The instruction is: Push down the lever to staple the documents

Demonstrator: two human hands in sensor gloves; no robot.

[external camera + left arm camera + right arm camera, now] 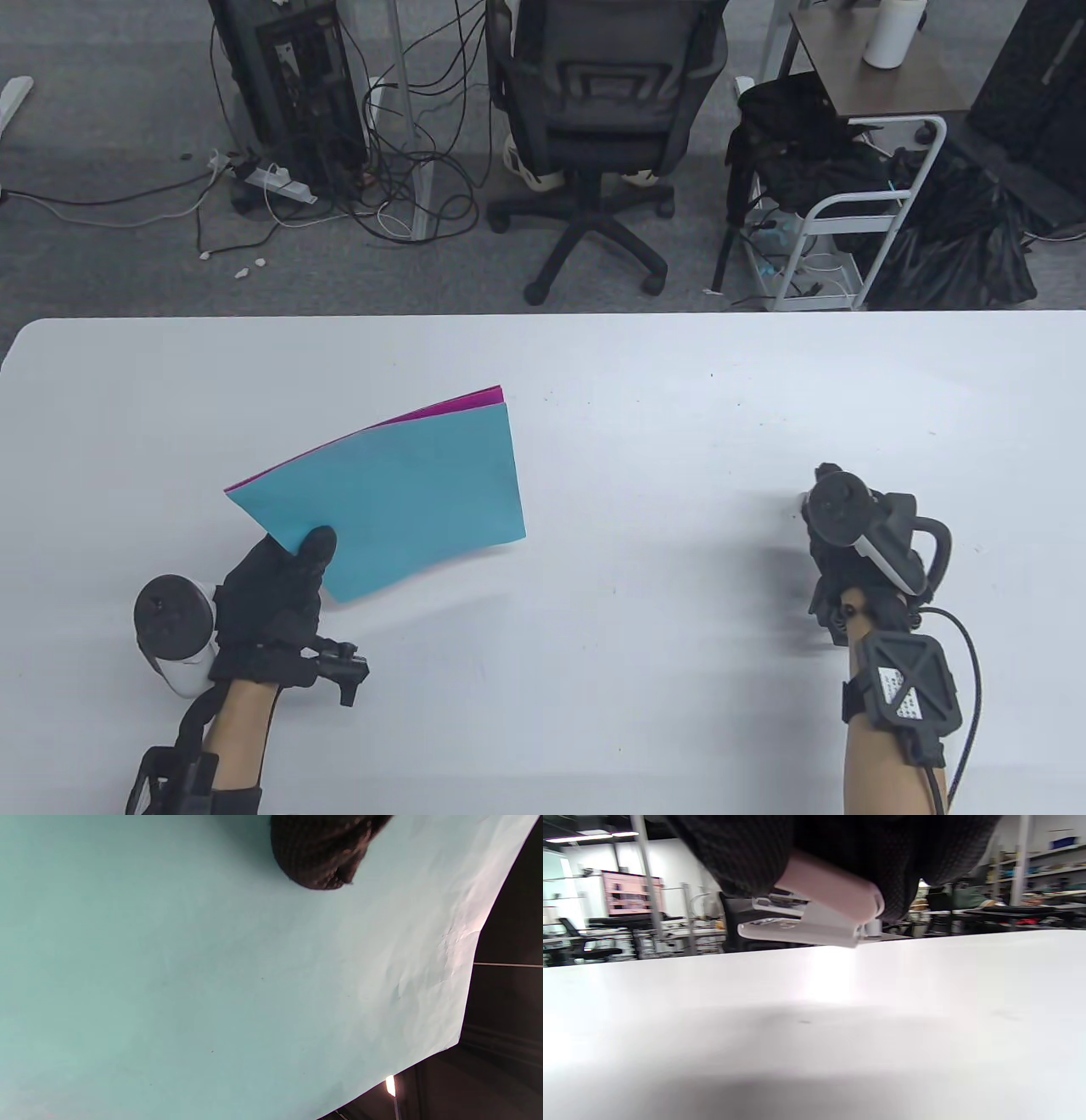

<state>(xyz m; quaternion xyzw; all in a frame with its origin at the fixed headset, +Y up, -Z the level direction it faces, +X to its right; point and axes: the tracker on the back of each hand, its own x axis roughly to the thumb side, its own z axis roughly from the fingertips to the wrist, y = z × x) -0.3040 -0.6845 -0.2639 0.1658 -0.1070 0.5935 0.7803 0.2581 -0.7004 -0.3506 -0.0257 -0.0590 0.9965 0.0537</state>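
My left hand pinches the near left corner of a stack of paper sheets, a teal sheet on top and a magenta one under it, lifted off the white table at left centre. In the left wrist view the teal sheet fills the frame with one gloved fingertip on it. My right hand at the right covers a small white stapler and grips it from above, just off or on the table. The stapler is hidden in the table view.
Beyond the table's far edge stand an office chair, a computer tower with cables, and a white cart with black bags. The table's near edge lies under my forearms.
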